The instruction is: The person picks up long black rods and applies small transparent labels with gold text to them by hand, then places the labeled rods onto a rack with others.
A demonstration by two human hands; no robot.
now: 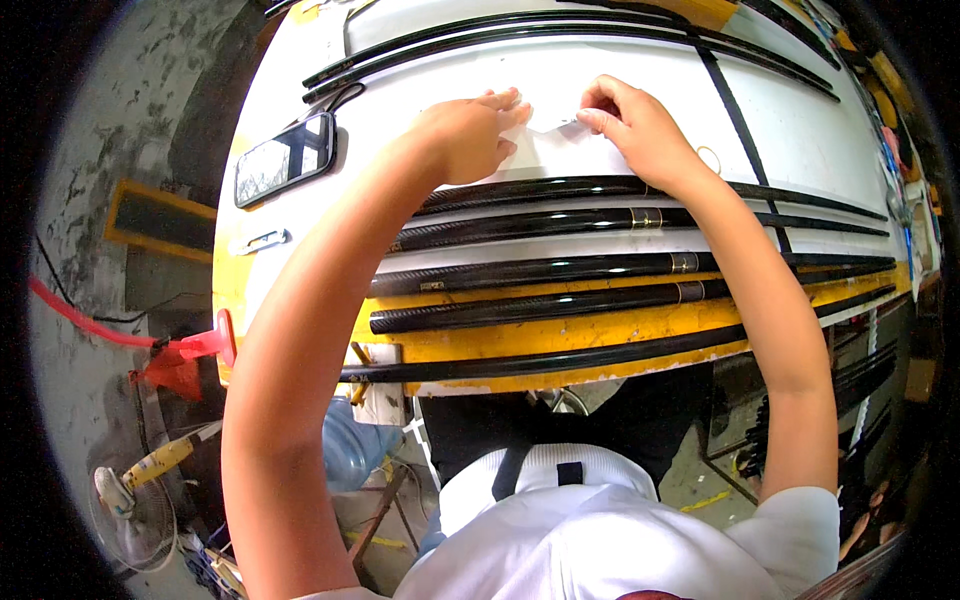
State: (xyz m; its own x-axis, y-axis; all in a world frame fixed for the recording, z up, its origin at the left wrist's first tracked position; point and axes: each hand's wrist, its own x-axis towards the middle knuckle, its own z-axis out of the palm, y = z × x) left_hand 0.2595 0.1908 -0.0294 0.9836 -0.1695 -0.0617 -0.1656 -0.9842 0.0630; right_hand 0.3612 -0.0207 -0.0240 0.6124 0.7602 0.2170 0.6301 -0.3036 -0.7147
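A thin, translucent sheet (548, 146) lies on the white tabletop between my hands. My left hand (468, 138) rests palm down at its left edge, fingers stretched out. With bent fingers and thumb, my right hand (640, 132) pinches the sheet's upper right corner, which looks slightly lifted. Just on the near side of both hands, several glossy black tubes (540, 227) with a woven pattern lie side by side; some carry gold-edged bands. My right forearm passes over them, and my left forearm covers some of their left ends.
More black tubes (560, 37) lie along the far side. A phone (285, 160) and a small cutter (262, 241) sit on the left. At the table's left edge is a red plastic piece (222, 340). Below stand a blue water bottle (352, 447) and a fan (130, 510).
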